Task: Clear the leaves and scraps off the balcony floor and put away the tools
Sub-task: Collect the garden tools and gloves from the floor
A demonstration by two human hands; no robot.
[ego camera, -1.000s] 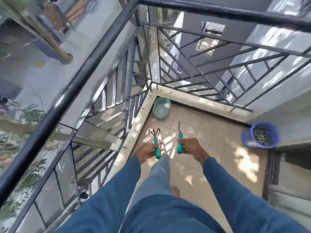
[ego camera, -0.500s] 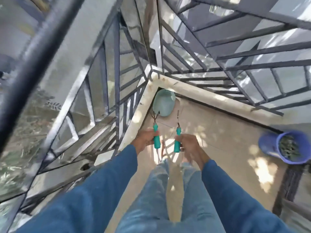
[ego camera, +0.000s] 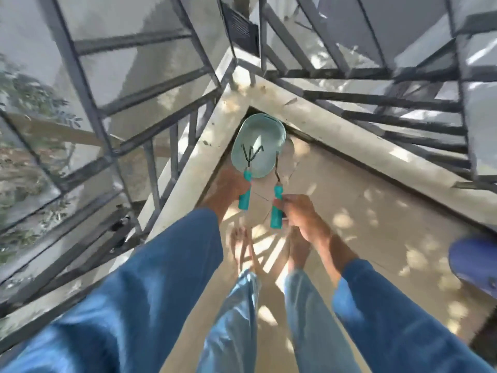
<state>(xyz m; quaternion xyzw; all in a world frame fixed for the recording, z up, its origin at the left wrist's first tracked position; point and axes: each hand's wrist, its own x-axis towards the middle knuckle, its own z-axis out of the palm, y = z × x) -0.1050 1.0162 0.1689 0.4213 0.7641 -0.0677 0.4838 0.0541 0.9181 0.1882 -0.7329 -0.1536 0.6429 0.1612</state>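
Observation:
My left hand grips a small hand rake by its teal handle; the dark prongs hang over a pale green basin. That basin sits on the tiled floor in the balcony's corner. My right hand holds a second teal-handled tool with a thin dark shaft that points toward the basin's right edge. Both tools are side by side, a little apart, just short of the basin. My bare feet stand below the hands.
Grey metal railing on a low pale curb closes the balcony on the left and far sides. A blue bucket is at the right edge, cut off by the frame. Sunlit tiled floor stretches to the right.
I have stepped closer to the corner and leaned down. Both hands with their tools have moved forward, and the rake's prongs now hang over the green basin.

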